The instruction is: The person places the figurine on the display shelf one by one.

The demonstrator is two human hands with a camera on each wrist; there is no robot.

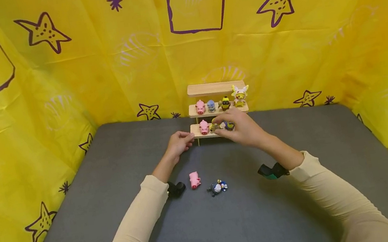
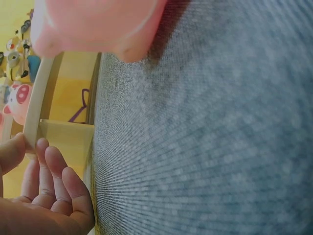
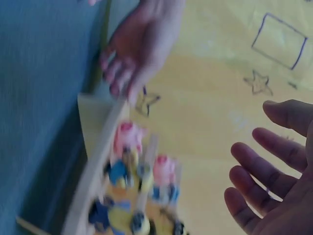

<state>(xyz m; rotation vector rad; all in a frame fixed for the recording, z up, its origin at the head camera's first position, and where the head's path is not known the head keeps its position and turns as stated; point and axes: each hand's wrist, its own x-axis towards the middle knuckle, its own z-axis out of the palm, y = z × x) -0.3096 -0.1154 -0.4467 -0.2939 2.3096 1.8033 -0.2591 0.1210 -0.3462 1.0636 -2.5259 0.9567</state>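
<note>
A three-tier wooden display shelf stands at the back of the table. My left hand pinches the left end of its lowest board between thumb and fingers, as the left wrist view confirms. On that board stand a pink pig figure and small yellow-and-blue goggled figures. My right hand hovers in front of these figures, partly hiding them. In the right wrist view its fingers are spread and hold nothing. The middle board carries another pig, a blue-grey figure, a goggled figure and a white-eared one.
Nearer me on the grey tabletop lie a pink pig on its side and a dark blue-and-white figure. Black straps hang by both wrists. Yellow patterned cloth rises behind the shelf and at both sides.
</note>
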